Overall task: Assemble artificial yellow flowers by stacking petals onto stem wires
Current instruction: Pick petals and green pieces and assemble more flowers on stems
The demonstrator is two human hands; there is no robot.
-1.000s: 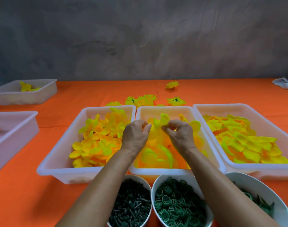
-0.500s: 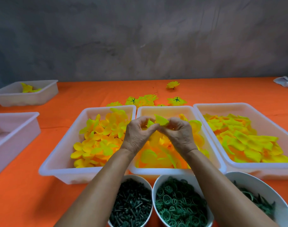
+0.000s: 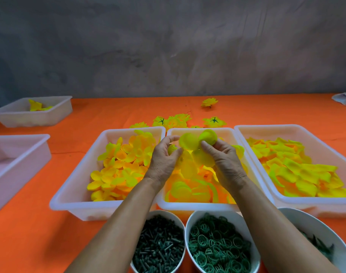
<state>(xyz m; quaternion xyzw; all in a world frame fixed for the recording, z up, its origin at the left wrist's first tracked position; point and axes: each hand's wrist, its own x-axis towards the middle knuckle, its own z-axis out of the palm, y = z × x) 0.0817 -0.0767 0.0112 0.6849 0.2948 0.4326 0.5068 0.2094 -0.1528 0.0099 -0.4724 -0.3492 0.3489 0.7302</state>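
While both hands (image 3: 164, 158) (image 3: 225, 158) pinch yellow petals (image 3: 189, 141) over the middle tray (image 3: 199, 206), forearms hide bowl rims (image 3: 189, 219)

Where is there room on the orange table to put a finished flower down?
Bare cloth lies between the small tub at back left and the left tray, and at front left by the screw bowl. More lies behind the right tray. The trays and bowls are packed tight, and loose flowers crowd the middle strip.

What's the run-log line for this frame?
step: petal stacking | hands: left hand and right hand pinch yellow petal piece | over: middle tray
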